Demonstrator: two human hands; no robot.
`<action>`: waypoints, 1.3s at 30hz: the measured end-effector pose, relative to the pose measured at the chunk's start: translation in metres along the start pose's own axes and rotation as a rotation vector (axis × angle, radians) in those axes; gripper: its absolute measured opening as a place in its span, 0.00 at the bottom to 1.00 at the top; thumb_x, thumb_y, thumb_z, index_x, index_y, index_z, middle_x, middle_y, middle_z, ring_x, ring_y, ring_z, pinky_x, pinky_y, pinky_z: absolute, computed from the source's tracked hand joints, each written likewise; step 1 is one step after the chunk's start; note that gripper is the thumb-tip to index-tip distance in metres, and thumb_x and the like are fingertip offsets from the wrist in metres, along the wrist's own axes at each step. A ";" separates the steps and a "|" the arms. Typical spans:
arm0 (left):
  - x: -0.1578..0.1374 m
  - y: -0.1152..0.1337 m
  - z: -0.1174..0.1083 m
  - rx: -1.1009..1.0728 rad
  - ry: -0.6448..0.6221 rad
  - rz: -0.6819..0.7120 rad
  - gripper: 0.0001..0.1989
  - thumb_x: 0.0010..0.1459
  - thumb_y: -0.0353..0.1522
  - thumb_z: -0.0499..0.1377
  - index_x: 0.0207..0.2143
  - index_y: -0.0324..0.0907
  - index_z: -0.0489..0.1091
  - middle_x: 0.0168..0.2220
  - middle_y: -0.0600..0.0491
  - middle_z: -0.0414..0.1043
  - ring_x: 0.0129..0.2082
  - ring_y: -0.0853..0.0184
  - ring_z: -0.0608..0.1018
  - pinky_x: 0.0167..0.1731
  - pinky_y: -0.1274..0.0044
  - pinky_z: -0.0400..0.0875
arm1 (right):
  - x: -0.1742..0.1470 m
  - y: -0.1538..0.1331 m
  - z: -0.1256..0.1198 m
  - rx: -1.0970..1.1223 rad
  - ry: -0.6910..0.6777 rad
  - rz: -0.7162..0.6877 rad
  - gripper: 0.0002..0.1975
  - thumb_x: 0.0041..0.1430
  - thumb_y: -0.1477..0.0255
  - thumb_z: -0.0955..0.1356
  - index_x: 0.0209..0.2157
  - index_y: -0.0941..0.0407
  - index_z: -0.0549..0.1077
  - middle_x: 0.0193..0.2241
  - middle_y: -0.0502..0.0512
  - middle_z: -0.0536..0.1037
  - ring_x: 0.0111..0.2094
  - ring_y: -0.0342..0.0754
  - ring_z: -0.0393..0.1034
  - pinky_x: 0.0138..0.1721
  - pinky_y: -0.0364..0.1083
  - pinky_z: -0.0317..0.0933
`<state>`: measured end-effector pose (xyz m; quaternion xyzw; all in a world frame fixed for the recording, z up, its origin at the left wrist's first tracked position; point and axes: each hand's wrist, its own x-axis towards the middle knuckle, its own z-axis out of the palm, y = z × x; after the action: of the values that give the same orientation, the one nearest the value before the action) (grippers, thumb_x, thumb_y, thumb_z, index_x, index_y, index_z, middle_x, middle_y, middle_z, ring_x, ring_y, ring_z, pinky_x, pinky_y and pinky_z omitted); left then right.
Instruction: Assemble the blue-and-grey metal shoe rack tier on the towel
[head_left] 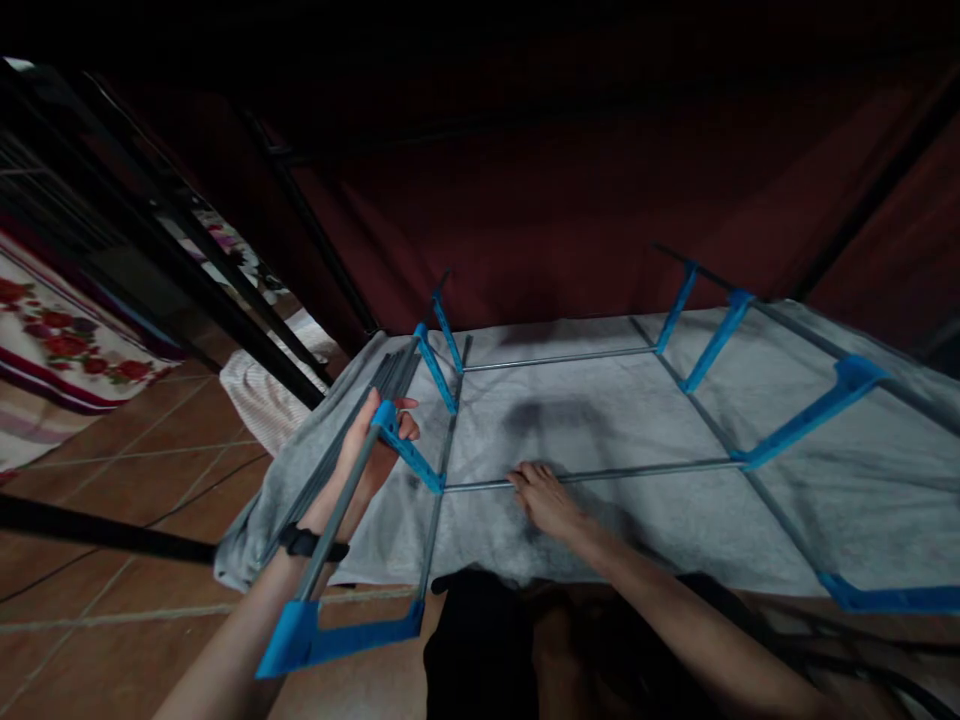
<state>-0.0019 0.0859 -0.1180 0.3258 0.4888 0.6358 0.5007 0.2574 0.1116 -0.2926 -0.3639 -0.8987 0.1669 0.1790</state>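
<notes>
**Both hands on the rod frame**

My left hand (pixel 375 440) is wrapped around a grey metal rod (pixel 341 505) just below a blue plastic connector (pixel 386 415), fingers closed on it, thumb across the top. That rod runs down toward me to another blue corner piece (pixel 300 635) near my wrist, where a black watch (pixel 307 543) sits.

My right hand (pixel 547 500) lies flat and open, fingertips touching a cross rod (pixel 637 470) that runs off to the right; it presses on the rod rather than gripping it.

The frame (pixel 540 360) of grey rods and blue connectors lies on a pale grey cloth (pixel 600 420) spread over the tiled floor (pixel 150 450). More blue connectors stand up along its right side (pixel 814 410).

To the left, dark metal bars (pixel 187 270) slant up, with a flowered rug (pixel 60 340) beyond them. A dark red fabric wall (pixel 570 190) rises behind the cloth.
</notes>
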 end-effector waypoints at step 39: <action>-0.025 -0.158 -0.054 0.490 0.215 0.178 0.19 0.53 0.40 0.64 0.45 0.43 0.67 0.39 0.51 0.75 0.42 0.63 0.78 0.49 0.69 0.70 | 0.009 -0.003 -0.020 -0.141 -0.192 -0.033 0.22 0.63 0.84 0.56 0.52 0.54 0.70 0.48 0.59 0.71 0.48 0.50 0.67 0.49 0.48 0.61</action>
<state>0.0070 0.0494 -0.2820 0.4096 0.6475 0.5712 0.2946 0.2585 0.1196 -0.2716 -0.3430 -0.9271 0.1344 0.0690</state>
